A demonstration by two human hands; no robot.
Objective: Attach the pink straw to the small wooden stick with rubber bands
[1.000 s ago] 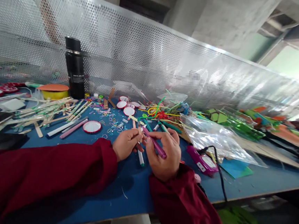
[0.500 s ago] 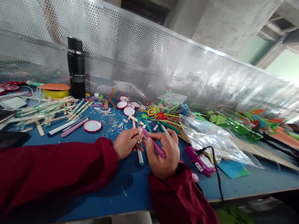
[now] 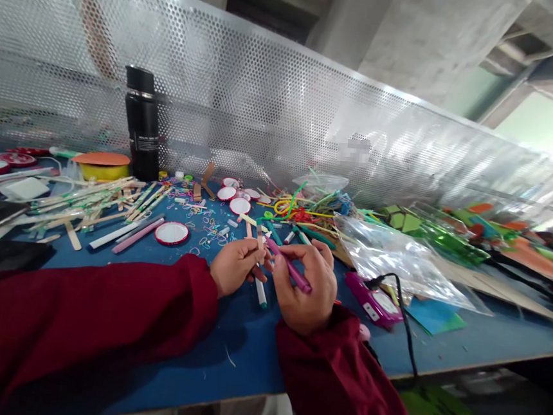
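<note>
My left hand (image 3: 235,265) is closed in a pinch on a flat wooden craft stick (image 3: 260,235), whose upper end sticks out above the fingers. A purple marker (image 3: 296,275) lies in my right hand (image 3: 310,291), gripped between thumb and fingers. Its front end points at the stick, and the two hands nearly meet; whether the tip touches the wood I cannot make out. Under the hands a white marker with a green end (image 3: 261,294) rests on the blue table (image 3: 238,365). More markers lie just beyond my fingers.
Left are a pile of craft sticks (image 3: 107,202), a pink marker (image 3: 138,235), a red-rimmed lid (image 3: 171,232) and a black bottle (image 3: 142,125). Small loops lie mid-table. To the right are a purple device (image 3: 373,300) with a black cable and a clear plastic bag (image 3: 398,257). A perforated metal panel (image 3: 266,103) stands behind.
My right hand, with the purple marker, sits very slightly further right. The left hand keeps its pinch on the craft stick. The whole view has shifted a little.
</note>
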